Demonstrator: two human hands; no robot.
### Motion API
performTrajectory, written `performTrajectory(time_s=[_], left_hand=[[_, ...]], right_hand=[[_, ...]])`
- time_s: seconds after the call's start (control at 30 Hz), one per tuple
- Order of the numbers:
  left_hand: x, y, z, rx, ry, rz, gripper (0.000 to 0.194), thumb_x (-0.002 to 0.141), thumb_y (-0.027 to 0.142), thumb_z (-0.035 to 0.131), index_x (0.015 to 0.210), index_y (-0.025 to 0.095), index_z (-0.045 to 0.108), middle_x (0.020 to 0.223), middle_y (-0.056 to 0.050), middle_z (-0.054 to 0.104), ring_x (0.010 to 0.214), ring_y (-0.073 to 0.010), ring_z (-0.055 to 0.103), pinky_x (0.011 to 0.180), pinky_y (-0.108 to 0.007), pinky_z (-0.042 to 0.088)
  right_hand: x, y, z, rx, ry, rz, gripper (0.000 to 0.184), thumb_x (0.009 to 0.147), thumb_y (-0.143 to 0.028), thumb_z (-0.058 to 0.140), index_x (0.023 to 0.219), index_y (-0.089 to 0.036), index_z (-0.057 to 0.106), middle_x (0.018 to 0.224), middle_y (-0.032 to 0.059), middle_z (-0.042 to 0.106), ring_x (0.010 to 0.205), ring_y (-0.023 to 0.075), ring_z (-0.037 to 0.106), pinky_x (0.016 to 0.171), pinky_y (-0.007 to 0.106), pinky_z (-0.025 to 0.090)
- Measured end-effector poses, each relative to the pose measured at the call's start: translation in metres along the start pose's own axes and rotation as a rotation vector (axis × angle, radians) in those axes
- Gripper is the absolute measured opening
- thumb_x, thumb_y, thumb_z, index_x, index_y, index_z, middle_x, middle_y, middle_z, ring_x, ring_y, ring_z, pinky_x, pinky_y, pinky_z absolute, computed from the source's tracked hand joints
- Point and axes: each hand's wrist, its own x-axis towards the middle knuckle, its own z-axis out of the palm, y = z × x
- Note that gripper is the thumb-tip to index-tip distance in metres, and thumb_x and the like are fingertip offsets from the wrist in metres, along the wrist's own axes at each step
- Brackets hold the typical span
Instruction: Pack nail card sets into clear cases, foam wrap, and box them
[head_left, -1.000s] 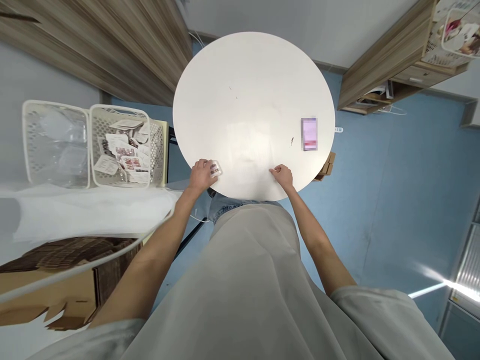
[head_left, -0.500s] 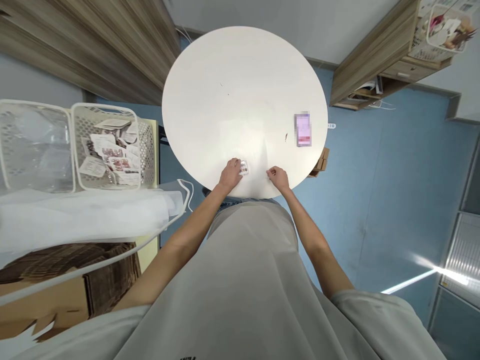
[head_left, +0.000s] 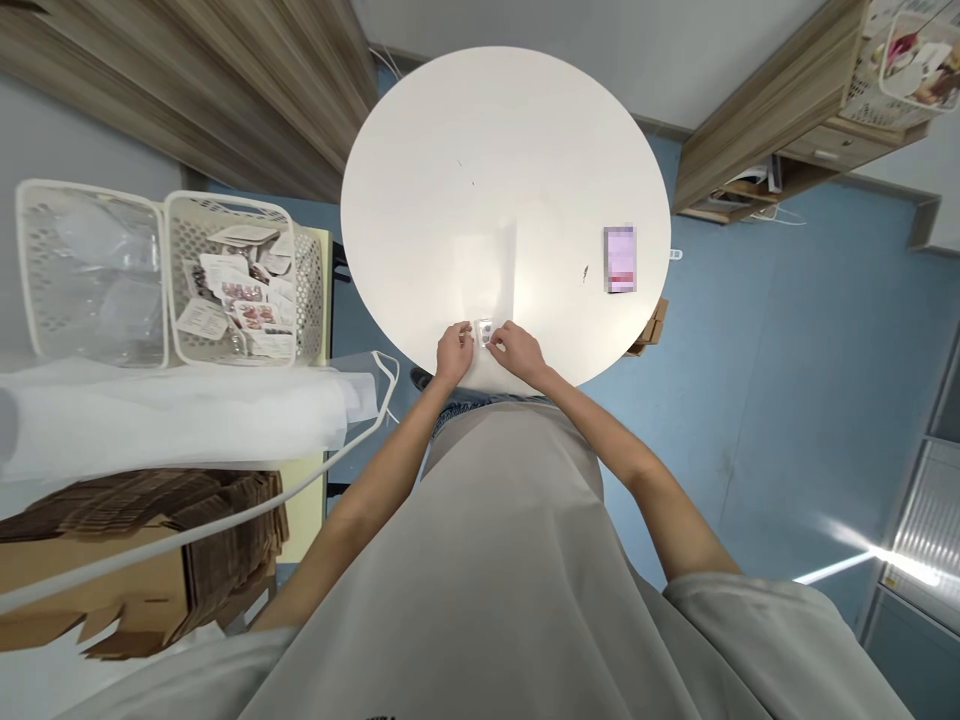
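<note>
A small flat clear packet (head_left: 485,331) with a pale face and a few dark reddish spots is at the near edge of the round white table (head_left: 420,130). My left hand (head_left: 455,352) is closed at the packet's left side, its fingers curled and the thumb side toward it. From the right, my right hand (head_left: 519,352) pinches at the packet's lower right edge with thumb and forefinger. What exactly lies inside the packet is too small to make out, and the fingertips partly cover its edges.
A blurred pink-screened phone (head_left: 620,260) lies on the table's right, beside a small reddish scrap (head_left: 586,272). To the left stand a white basket (head_left: 295,290) of carded packets, a basket of clear plastic (head_left: 97,280), a roll of white film (head_left: 172,420) and folded cardboard (head_left: 225,560).
My right hand has moved left across the table to the packet. My left hand has shifted slightly, and the whole view has slid a little.
</note>
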Motion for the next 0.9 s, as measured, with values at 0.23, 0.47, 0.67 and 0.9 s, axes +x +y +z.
performTrajectory(time_s=[0.23, 0.47, 0.67, 0.9], left_hand=[[-0.002, 0.007, -0.001, -0.087, 0.019, -0.201, 0.035, 0.108, 0.040, 0.048, 0.121, 0.022, 0.076, 0.127, -0.010, 0.080, 0.114, -0.0236, 0.076, 0.102, -0.036, 0.060], [0.011, 0.004, 0.002, 0.016, 0.021, -0.283, 0.020, 0.094, 0.036, 0.068, 0.104, 0.023, 0.080, 0.113, -0.009, 0.084, 0.112, -0.0286, 0.076, 0.098, -0.038, 0.058], [0.013, 0.003, 0.012, 0.103, 0.067, -0.303, 0.015, 0.093, 0.031, 0.067, 0.100, 0.023, 0.077, 0.108, -0.010, 0.083, 0.110, -0.0316, 0.075, 0.098, -0.042, 0.057], [0.010, 0.002, 0.021, 0.134, 0.149, -0.290, 0.010, 0.093, 0.030, 0.066, 0.100, 0.025, 0.069, 0.108, -0.010, 0.079, 0.108, -0.0328, 0.072, 0.099, -0.049, 0.056]], right_hand=[[0.024, -0.012, 0.031, -0.008, -0.129, -0.072, 0.024, 0.112, -0.034, 0.059, 0.104, -0.021, 0.078, 0.117, 0.0109, 0.067, 0.117, 0.0274, 0.063, 0.090, 0.033, 0.053], [0.021, -0.011, 0.033, -0.003, -0.131, -0.066, 0.019, 0.109, -0.034, 0.064, 0.106, -0.022, 0.078, 0.120, 0.0094, 0.070, 0.121, 0.0269, 0.063, 0.094, 0.034, 0.054], [0.015, 0.016, 0.014, 0.014, 0.037, 0.189, 0.019, 0.108, -0.034, 0.063, 0.114, -0.020, 0.074, 0.119, 0.0093, 0.075, 0.108, 0.0263, 0.068, 0.092, 0.036, 0.055], [0.023, 0.035, 0.021, 0.148, 0.016, 0.411, 0.028, 0.103, -0.045, 0.071, 0.118, -0.021, 0.073, 0.119, 0.0096, 0.080, 0.112, 0.0281, 0.073, 0.092, 0.036, 0.057]])
